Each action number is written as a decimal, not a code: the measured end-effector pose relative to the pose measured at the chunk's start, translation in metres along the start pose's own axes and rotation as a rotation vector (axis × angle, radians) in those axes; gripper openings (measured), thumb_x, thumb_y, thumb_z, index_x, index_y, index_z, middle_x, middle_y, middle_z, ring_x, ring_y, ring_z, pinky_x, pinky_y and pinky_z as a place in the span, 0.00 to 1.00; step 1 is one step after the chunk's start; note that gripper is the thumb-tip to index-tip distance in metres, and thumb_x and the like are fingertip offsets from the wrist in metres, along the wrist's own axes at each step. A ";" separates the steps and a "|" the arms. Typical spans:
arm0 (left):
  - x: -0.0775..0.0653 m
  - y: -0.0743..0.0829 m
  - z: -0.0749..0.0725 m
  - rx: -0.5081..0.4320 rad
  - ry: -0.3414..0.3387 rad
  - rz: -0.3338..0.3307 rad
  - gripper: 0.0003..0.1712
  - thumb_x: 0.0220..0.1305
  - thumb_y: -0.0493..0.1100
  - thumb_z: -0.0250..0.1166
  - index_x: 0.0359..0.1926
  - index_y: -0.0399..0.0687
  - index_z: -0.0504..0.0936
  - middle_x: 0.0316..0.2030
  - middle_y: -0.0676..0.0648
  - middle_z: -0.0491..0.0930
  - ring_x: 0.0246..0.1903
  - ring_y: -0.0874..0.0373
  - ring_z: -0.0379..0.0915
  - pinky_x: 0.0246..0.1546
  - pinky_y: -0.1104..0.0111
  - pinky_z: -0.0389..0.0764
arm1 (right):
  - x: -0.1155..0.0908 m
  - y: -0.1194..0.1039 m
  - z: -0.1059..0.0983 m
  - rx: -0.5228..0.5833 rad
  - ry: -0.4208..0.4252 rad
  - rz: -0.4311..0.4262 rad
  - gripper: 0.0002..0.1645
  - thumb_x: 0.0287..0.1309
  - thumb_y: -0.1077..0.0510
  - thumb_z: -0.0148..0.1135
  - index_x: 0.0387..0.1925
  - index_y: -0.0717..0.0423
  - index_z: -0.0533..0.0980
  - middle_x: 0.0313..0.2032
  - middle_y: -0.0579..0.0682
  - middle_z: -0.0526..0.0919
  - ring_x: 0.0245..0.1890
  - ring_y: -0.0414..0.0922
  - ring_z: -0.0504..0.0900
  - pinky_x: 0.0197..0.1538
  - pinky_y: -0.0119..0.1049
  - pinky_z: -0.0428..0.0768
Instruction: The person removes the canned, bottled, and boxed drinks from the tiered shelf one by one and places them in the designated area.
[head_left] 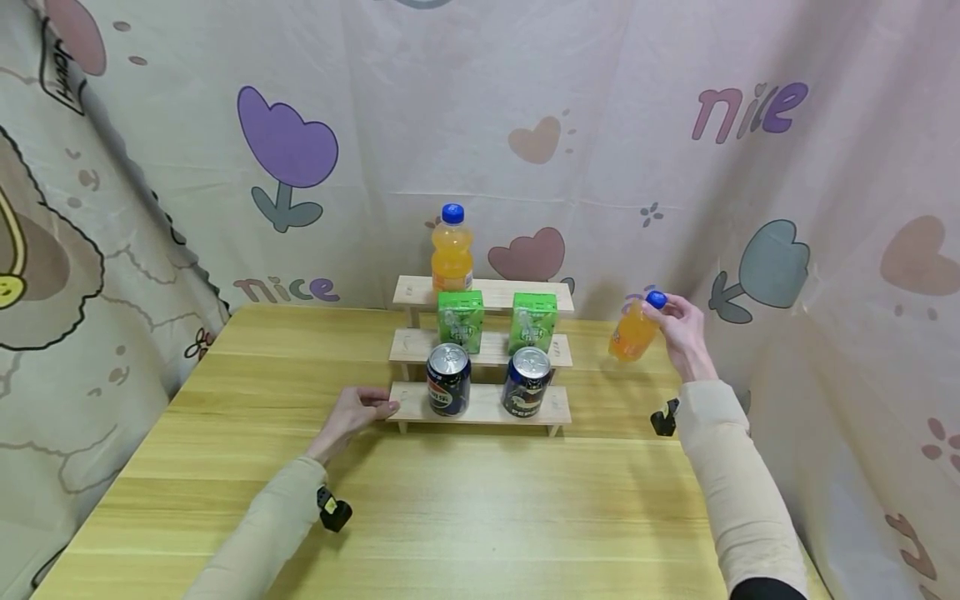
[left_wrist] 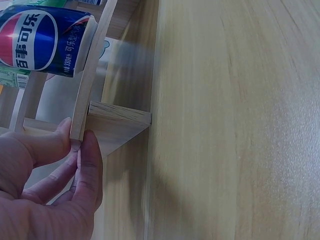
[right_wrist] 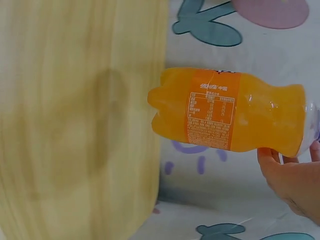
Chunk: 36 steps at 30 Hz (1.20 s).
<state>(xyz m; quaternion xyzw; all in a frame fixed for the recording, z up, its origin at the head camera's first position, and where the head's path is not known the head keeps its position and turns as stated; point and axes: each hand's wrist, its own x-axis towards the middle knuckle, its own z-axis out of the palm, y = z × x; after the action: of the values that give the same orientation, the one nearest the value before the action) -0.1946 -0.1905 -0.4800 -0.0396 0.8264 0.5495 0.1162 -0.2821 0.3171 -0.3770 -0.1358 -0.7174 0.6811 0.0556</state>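
Note:
My left hand pinches the left end of the bottom step of a three-tier wooden shelf; in the left wrist view, thumb and fingers grip the board's edge. On the right, my right hand holds an orange soda bottle near its blue cap, tilted, above the table. The right wrist view shows the bottle's label and ridged base. Another orange soda bottle stands on the top step. Two green drink cartons occupy the middle step, and two dark blue cola cans the bottom step.
The wooden table runs back to a patterned curtain, which also hangs along both sides. A small black device is worn on each wrist.

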 end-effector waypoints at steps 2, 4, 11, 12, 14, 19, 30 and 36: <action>0.000 0.000 0.001 -0.001 0.004 -0.009 0.24 0.65 0.41 0.69 0.55 0.26 0.78 0.50 0.30 0.83 0.43 0.54 0.81 0.52 0.58 0.83 | 0.001 0.006 0.000 0.005 0.003 0.010 0.11 0.64 0.55 0.67 0.43 0.42 0.74 0.40 0.36 0.76 0.46 0.35 0.69 0.74 0.41 0.60; 0.000 0.001 0.001 0.003 0.004 -0.014 0.24 0.65 0.41 0.69 0.55 0.27 0.78 0.50 0.31 0.83 0.43 0.53 0.81 0.52 0.58 0.83 | 0.001 0.010 0.000 -0.004 0.008 0.019 0.10 0.65 0.55 0.66 0.42 0.41 0.73 0.39 0.36 0.75 0.46 0.35 0.69 0.75 0.41 0.60; 0.000 0.002 0.001 0.008 0.005 -0.023 0.23 0.65 0.41 0.69 0.55 0.27 0.79 0.49 0.32 0.84 0.43 0.54 0.82 0.52 0.58 0.83 | 0.002 0.021 0.001 -0.019 0.008 0.036 0.09 0.66 0.57 0.65 0.42 0.42 0.73 0.40 0.34 0.75 0.47 0.34 0.69 0.81 0.47 0.53; 0.000 0.002 0.001 0.007 0.003 -0.021 0.23 0.65 0.41 0.69 0.55 0.27 0.79 0.48 0.32 0.85 0.43 0.54 0.82 0.52 0.57 0.83 | 0.002 0.022 0.001 -0.019 0.006 0.035 0.09 0.66 0.58 0.65 0.42 0.43 0.73 0.40 0.34 0.75 0.47 0.34 0.69 0.81 0.47 0.52; 0.000 0.002 0.001 0.009 -0.001 -0.016 0.24 0.65 0.41 0.69 0.55 0.27 0.78 0.48 0.32 0.85 0.43 0.54 0.82 0.53 0.57 0.83 | 0.003 0.025 0.001 -0.023 0.008 0.037 0.10 0.66 0.59 0.65 0.42 0.42 0.73 0.40 0.33 0.75 0.47 0.33 0.69 0.81 0.48 0.51; 0.000 0.002 0.001 0.003 0.000 -0.011 0.24 0.65 0.41 0.69 0.55 0.26 0.78 0.48 0.32 0.84 0.42 0.54 0.82 0.53 0.57 0.83 | 0.004 0.030 0.001 -0.027 0.010 0.043 0.10 0.66 0.60 0.65 0.42 0.43 0.73 0.40 0.33 0.74 0.46 0.32 0.70 0.81 0.48 0.52; 0.002 0.000 0.001 0.009 0.017 -0.009 0.23 0.65 0.40 0.69 0.54 0.27 0.79 0.49 0.31 0.84 0.41 0.55 0.81 0.51 0.60 0.83 | 0.006 0.037 0.001 -0.026 0.008 0.052 0.09 0.67 0.59 0.63 0.42 0.44 0.72 0.41 0.34 0.74 0.47 0.33 0.69 0.80 0.47 0.54; 0.002 0.000 0.001 0.007 0.011 -0.003 0.24 0.65 0.41 0.69 0.54 0.26 0.78 0.48 0.32 0.84 0.41 0.57 0.81 0.49 0.61 0.84 | 0.008 0.035 0.002 -0.069 0.015 0.043 0.15 0.67 0.58 0.64 0.53 0.48 0.74 0.41 0.33 0.74 0.49 0.33 0.70 0.80 0.47 0.56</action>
<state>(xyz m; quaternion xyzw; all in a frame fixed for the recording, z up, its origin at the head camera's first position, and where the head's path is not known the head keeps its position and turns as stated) -0.1961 -0.1894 -0.4806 -0.0435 0.8289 0.5461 0.1129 -0.2859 0.3184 -0.4127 -0.1580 -0.7370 0.6559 0.0414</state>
